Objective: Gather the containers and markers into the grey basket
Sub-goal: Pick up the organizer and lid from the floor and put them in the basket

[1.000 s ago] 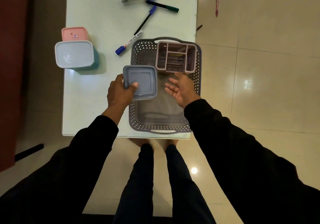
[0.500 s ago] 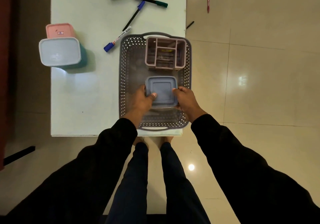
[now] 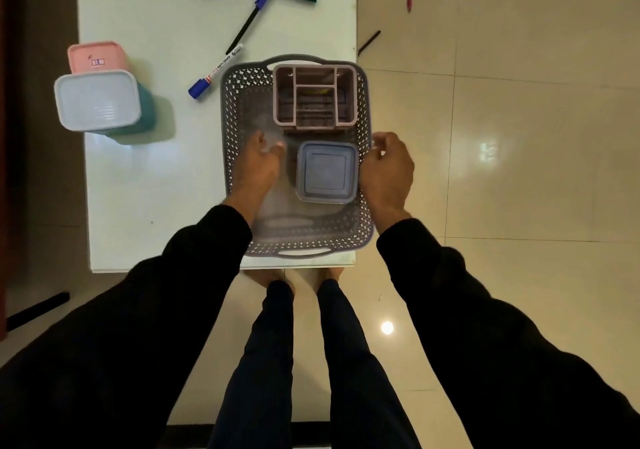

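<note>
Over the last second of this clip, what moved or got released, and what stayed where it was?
The grey lidded container went from the basket's left rim, in the left hand, down into the grey basket, in front of the pink organizer. Both hands have let go; the right hand is now at the basket's right rim. The markers and the two containers on the table stayed put.

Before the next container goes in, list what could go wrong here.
1. The grey basket sits at the table's right edge and overhangs it slightly; a push could tip it off.
2. The teal container stands tall beside the pink container near the left edge, so a hasty reach may topple it.
3. With the divided caddy and grey lidded box inside, space is tight.
</note>
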